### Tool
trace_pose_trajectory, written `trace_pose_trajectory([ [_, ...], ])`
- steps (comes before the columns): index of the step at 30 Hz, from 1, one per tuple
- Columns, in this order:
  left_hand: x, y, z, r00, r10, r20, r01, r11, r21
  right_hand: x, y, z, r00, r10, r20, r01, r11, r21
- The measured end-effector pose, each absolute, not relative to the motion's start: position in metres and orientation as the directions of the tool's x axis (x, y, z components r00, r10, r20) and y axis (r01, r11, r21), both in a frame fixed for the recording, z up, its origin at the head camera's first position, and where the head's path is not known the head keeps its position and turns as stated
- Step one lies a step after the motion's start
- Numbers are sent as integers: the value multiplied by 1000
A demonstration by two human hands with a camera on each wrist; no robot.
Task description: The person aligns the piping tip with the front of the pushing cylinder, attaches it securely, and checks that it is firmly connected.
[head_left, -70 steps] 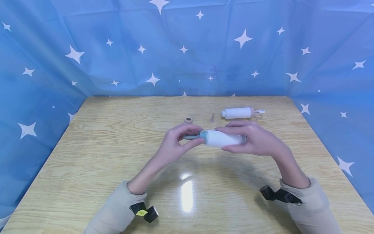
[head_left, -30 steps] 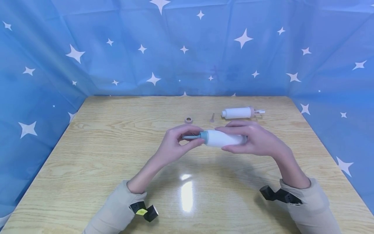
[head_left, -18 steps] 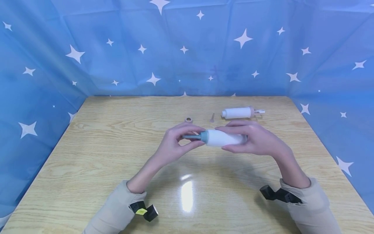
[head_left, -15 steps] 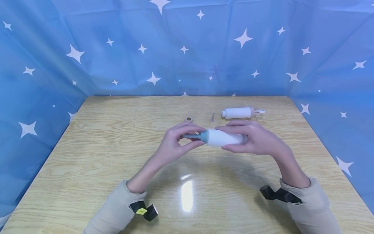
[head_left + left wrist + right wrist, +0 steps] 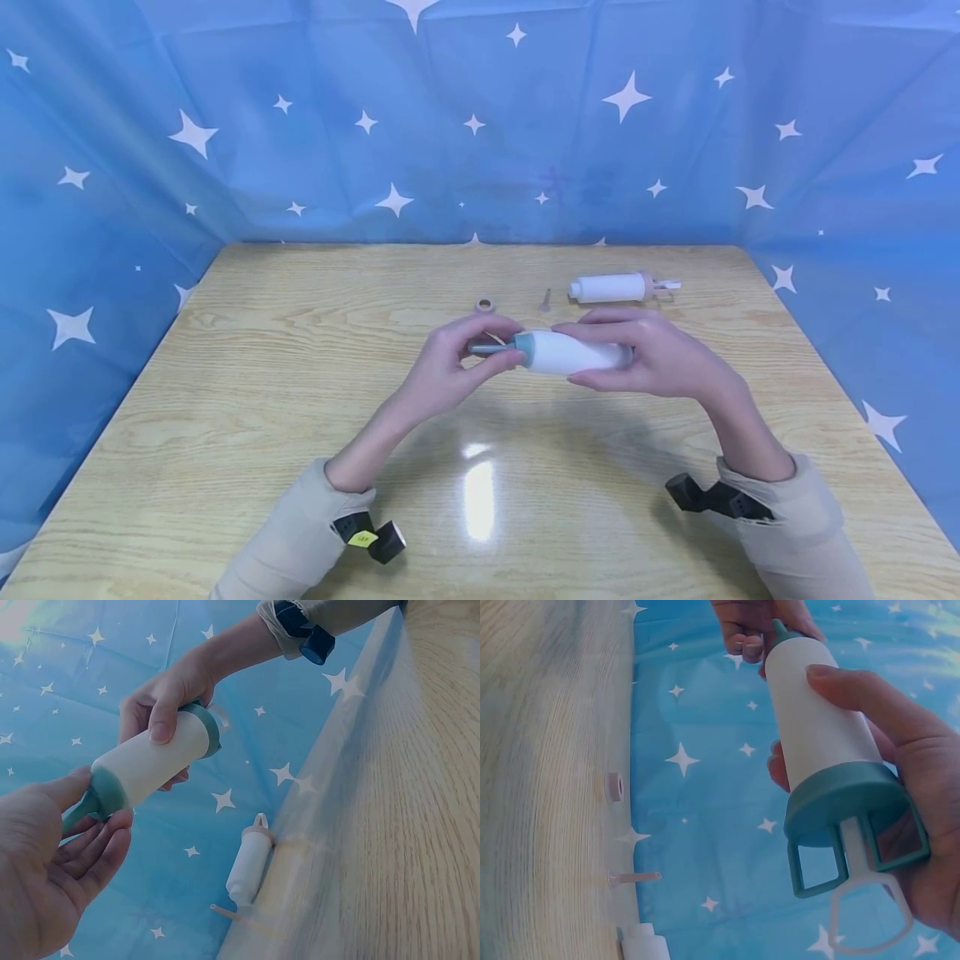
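Only the left hand has moved: its thumb and forefinger sit slightly further back on the teal nozzle cap than half a second ago, while the right hand and the white tube stay put. Progress: the teal-trimmed unit looks whole, nozzle cap seated on the front, teal collar with its side loops on the back, pale plunger through it. Can't tell if the cap is tight, or which way it's being worked; probably a twisting step. The second tube lies on the table with its pink collar on, but its nose is bare; the pink ring and pink nozzle sit apart from it, so that unit isn't together. Grip: left thumb and fingers pinch round the base of the nozzle cap, lightly by the look of it, its spout running back into the gap of the hand. Right hand is wrapped round the rear half of the tube, thumb on one side and fingers on the other, near the collar; firm-looking. Tube is held off the table, roughly level, between both hands, in front of the loose pink parts.
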State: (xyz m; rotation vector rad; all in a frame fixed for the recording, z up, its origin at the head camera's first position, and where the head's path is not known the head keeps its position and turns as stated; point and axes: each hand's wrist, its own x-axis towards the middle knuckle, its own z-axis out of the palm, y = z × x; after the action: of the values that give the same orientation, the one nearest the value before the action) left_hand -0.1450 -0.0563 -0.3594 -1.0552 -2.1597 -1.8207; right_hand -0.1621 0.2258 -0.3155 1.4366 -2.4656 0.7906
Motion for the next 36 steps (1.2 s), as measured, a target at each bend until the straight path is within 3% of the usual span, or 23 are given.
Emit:
trace_pose_trajectory([
  [5, -145, -57, -359, -760, 439, 480, 558, 61, 827, -162, 226, -316, -523, -752, 400, -846, 401, -352],
  [24, -148, -57, -359, -675, 413, 612, 686, 44, 727, -165, 225, -318, -520, -752, 404, -847, 393, -359],
  [32, -145, -58, -358, -755, 456, 471, 549, 47, 835, -163, 225, -317, -525, -751, 401, -843, 393, -367],
  [36, -145, -58, -358, -761, 493, 422, 509, 51, 859, -163, 225, -318, -532, -750, 394, -838, 398, -374],
])
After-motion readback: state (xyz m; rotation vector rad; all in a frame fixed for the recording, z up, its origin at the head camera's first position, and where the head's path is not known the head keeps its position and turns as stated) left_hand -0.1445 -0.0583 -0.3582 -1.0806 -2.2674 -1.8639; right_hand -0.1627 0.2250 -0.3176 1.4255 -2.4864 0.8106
